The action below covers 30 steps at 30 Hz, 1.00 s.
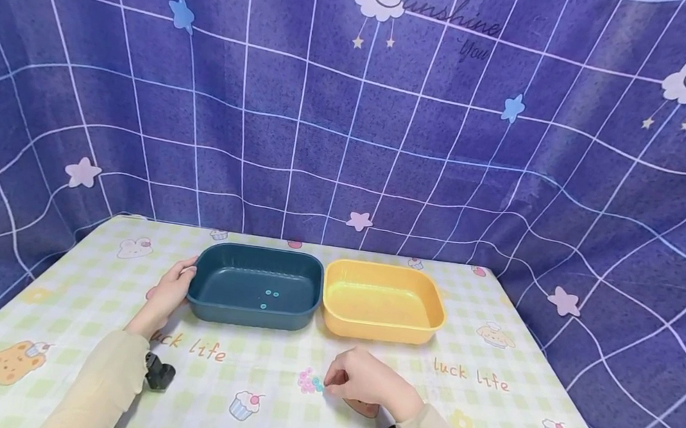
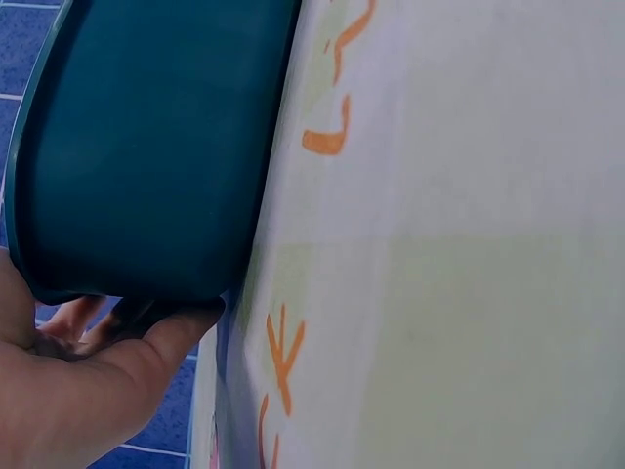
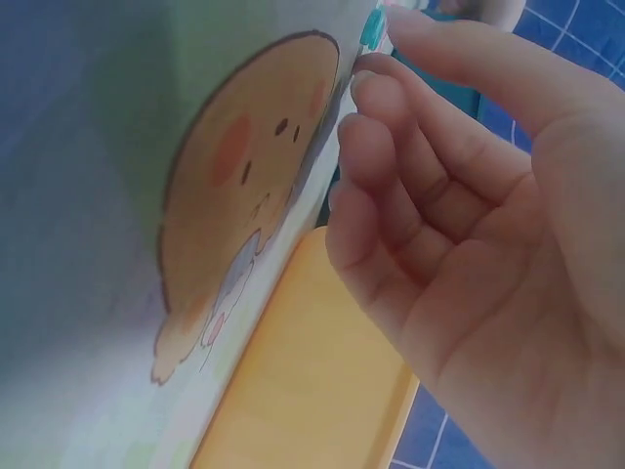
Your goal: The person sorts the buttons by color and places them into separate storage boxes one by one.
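On the left stands a dark teal bin (image 1: 253, 317), its end held by my left hand (image 1: 170, 291). In the left wrist view the thumb (image 2: 181, 337) lies along the bin's end wall, and the other fingers are partly hidden behind it. Three small teal bead-like pieces (image 1: 268, 293) lie on the bin's floor. My right hand (image 1: 366, 378) is low over the table at a small pile of pink pieces (image 1: 305, 380) and teal pieces (image 1: 317, 383). In the right wrist view its thumb and index fingertips are apart, right beside a teal piece (image 3: 371, 27).
A yellow bin (image 1: 381, 332) stands against the right side of the teal one. The table has a printed checked cloth (image 1: 278, 354) with cartoon pictures and lettering. A blue gridded curtain (image 1: 338, 137) rises behind and along both sides.
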Each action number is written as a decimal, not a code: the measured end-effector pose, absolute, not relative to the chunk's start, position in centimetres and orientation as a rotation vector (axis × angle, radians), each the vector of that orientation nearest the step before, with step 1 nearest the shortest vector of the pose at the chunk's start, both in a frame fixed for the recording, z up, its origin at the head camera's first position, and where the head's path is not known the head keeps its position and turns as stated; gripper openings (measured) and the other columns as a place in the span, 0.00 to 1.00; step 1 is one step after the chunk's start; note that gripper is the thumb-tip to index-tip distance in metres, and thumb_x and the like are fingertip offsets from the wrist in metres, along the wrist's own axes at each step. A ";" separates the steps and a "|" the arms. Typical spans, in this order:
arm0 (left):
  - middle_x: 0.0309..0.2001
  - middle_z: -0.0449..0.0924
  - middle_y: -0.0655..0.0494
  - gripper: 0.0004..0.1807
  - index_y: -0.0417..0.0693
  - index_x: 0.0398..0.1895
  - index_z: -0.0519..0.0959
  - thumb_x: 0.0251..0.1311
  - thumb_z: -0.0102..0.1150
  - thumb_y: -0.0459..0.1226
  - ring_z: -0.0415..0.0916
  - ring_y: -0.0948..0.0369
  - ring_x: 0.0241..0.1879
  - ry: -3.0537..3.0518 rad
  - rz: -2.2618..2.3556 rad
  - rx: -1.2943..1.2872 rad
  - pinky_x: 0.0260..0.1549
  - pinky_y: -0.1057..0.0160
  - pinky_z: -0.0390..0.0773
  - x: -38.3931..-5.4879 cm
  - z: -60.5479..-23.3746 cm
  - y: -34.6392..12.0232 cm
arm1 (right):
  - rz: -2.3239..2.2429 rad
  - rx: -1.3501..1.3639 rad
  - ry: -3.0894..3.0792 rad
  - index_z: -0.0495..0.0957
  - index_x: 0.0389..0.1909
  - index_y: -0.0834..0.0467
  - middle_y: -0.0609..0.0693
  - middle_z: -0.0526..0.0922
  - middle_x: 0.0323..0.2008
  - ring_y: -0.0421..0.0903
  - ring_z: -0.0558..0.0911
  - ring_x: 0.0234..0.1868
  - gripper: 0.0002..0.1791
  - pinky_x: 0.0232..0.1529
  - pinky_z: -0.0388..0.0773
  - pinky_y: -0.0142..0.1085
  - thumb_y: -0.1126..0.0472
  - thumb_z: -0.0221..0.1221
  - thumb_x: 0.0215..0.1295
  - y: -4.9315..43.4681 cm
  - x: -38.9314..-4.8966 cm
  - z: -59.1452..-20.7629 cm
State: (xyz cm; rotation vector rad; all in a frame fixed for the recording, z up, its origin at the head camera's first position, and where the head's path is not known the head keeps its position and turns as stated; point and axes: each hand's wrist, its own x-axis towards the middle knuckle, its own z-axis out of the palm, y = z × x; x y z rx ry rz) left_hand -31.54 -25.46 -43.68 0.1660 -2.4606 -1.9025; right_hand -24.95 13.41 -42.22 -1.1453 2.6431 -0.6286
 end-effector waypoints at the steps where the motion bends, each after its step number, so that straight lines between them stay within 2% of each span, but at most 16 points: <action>1: 0.72 0.43 0.35 0.30 0.45 0.74 0.43 0.73 0.24 0.46 0.49 0.39 0.69 -2.463 -1.902 0.171 0.60 0.44 0.64 -31.5 -43.7 -25.4 | -0.627 -1.136 2.638 0.84 0.30 0.53 0.35 0.79 0.24 0.26 0.74 0.23 0.02 0.35 0.73 0.20 0.61 0.65 0.55 13.4 -24.9 -42.2; 11: 0.72 0.43 0.34 0.30 0.45 0.74 0.42 0.73 0.24 0.47 0.49 0.40 0.69 -2.476 -1.896 0.163 0.61 0.44 0.64 -31.4 -43.8 -25.4 | -0.526 -1.150 2.687 0.85 0.28 0.53 0.36 0.81 0.24 0.26 0.74 0.26 0.02 0.36 0.73 0.20 0.60 0.67 0.52 13.1 -24.5 -41.8; 24: 0.72 0.44 0.34 0.30 0.46 0.74 0.43 0.73 0.24 0.47 0.51 0.40 0.69 -2.463 -1.896 0.177 0.60 0.44 0.65 -31.6 -43.8 -25.4 | -0.390 -1.312 2.755 0.86 0.27 0.52 0.38 0.85 0.28 0.27 0.78 0.30 0.02 0.37 0.72 0.17 0.61 0.66 0.53 12.9 -24.5 -41.7; 30: 0.72 0.44 0.34 0.30 0.47 0.75 0.42 0.74 0.24 0.46 0.51 0.40 0.69 -2.449 -1.916 0.185 0.60 0.43 0.65 -31.6 -43.7 -25.4 | -0.407 -1.344 2.770 0.86 0.28 0.52 0.37 0.84 0.27 0.27 0.76 0.28 0.04 0.36 0.71 0.17 0.63 0.65 0.51 13.0 -24.7 -42.0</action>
